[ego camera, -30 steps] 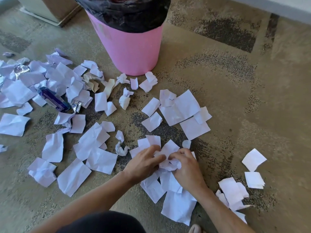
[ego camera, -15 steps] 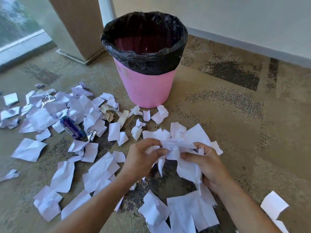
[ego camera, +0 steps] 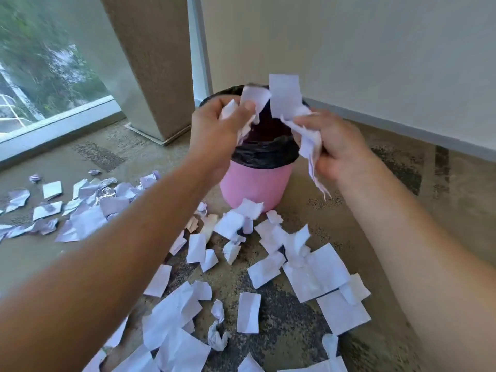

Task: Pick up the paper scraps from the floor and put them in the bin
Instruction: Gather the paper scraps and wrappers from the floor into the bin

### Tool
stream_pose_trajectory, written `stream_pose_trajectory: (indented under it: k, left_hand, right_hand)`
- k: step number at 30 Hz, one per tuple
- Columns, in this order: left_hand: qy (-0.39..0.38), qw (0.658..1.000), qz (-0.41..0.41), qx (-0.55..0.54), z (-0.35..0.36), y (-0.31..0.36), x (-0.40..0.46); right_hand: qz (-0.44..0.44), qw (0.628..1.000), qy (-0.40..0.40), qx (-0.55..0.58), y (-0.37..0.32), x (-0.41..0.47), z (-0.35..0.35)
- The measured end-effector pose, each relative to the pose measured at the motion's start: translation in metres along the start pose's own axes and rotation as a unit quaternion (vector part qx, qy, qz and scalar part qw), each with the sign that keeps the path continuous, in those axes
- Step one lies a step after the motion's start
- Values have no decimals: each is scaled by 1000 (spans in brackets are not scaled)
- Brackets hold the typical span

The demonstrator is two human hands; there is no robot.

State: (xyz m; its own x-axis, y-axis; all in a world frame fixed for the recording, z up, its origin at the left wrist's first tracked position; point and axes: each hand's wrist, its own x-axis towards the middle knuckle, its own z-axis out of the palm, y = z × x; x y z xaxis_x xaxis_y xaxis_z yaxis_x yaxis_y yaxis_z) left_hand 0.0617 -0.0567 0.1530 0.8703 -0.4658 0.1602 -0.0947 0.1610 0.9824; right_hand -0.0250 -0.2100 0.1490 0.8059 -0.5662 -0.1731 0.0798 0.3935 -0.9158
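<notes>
Two handfuls up off the floor and now over the bin! Left hand curled round a crumpled wad of scraps, right hand clutching a bigger bundle, one flat sheet sticking up above the black liner. Half a second ago, both hands low over the pile, bunching paper together; now raised to the rim, right above the opening. Means: gather done for this load, drop likely next. A strip dangling down below the right hand, outside the rim by the look of it, so could miss.

Plenty left though. Loose scraps on the floor scattered near and around the bin's pink base, more spread far left, with something shiny and foil-like among them. Mottled beige-and-dark carpet underneath. Plain wall behind, brown pillar far left of the bin, big window with blurred greenery beyond.
</notes>
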Motion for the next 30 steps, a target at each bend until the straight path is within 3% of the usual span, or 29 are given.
stream_pose_trajectory:
  k: [4,8,11,14,17,21,23,26,28,30]
  left_hand:
    - [52,997,-44,24,11,17,55]
    - [-5,988,-133,79,16,33,72]
    - [-20,982,-177,68,12,32,76]
    - [-9,985,-168,24,6,26,74]
    - [29,994,-101,-11,2,14,58]
    - [108,991,62,40,-4,-21,19]
    - [143,983,87,71,-13,-53,-3]
    - [166,972,29,165,-33,-118,-29]
    - [123,949,-36,288,-50,-166,-38]
    - [62,905,-88,411,-65,-205,-45]
  right_hand:
    - [17,996,59,-69,-27,40,30]
    - [62,991,49,-110,-42,41,54]
    - [74,995,27,-66,-46,40,52]
    - [24,998,60,24,-40,44,48]
    - [-21,997,53,51,-28,41,37]
    - [-133,986,85,-56,-4,26,1]
    - [-164,971,107,-138,20,17,-24]
    - [-170,943,120,-261,69,3,-67]
    - [-162,911,95,-368,106,-3,-98]
    - [-131,860,86,-485,143,-9,-129]
